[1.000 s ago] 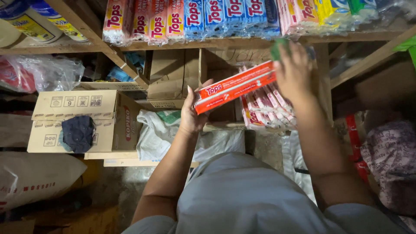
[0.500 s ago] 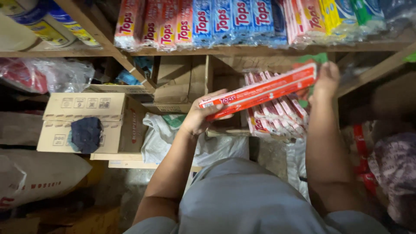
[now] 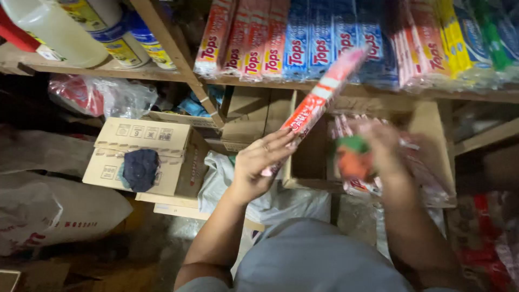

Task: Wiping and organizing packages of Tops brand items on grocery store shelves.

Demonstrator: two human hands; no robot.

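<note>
Red-and-white long pack (image 3: pixel 316 105): one unit, now gripped at its lower end by the left hand (image 3: pixel 263 162) alone, fingers wrapped about it. Half a second ago both hands carried it nearly level; it has since swung up on end and tilts toward the upper shelf (image 3: pixel 378 89), its top overlapping the row of like packs there.

Right hand (image 3: pixel 378 148): has let go of the pack's far end and dropped into the open cardboard box (image 3: pixel 432 135). Motion-blurred; it seems closed around a small orange-and-green item (image 3: pixel 351 157), though the grip cannot be told for certain.

Box contents: further red-and-white packs (image 3: pixel 346 127), lying flat.

Judged meaning: the pack has passed to single-handed carry, freeing the other hand for the box.

Beyond, left: brown carton (image 3: pixel 143 157) with a dark cloth (image 3: pixel 140 168) on it; white sack (image 3: pixel 54 216) lower left.

Farthest: shelved red packs (image 3: pixel 243 38) and blue packs (image 3: pixel 319 38); bottles (image 3: pixel 102 32) at upper left.
</note>
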